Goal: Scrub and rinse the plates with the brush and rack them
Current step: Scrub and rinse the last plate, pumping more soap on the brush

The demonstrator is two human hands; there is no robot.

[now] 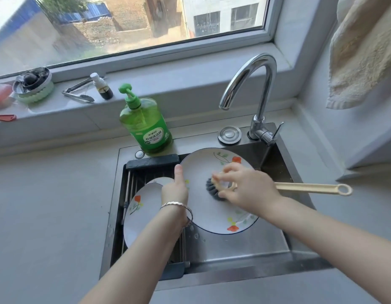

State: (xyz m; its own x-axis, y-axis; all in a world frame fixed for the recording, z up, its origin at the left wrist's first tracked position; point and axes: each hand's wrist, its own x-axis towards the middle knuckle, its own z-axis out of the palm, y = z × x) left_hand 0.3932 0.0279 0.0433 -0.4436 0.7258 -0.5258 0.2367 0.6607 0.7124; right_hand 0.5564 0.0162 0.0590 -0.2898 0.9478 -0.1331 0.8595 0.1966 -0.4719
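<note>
The left hand grips the near-left rim of a flowered plate, thumb pressed flat on its face, fingers hidden behind. The right hand curls round the brush close to its head, dark bristles against the plate's middle and the pale handle sticking out to the right. The plate is tilted over the sink. Left of it, another flowered plate stands in the dark rack. Behind are a green soap bottle and the faucet.
</note>
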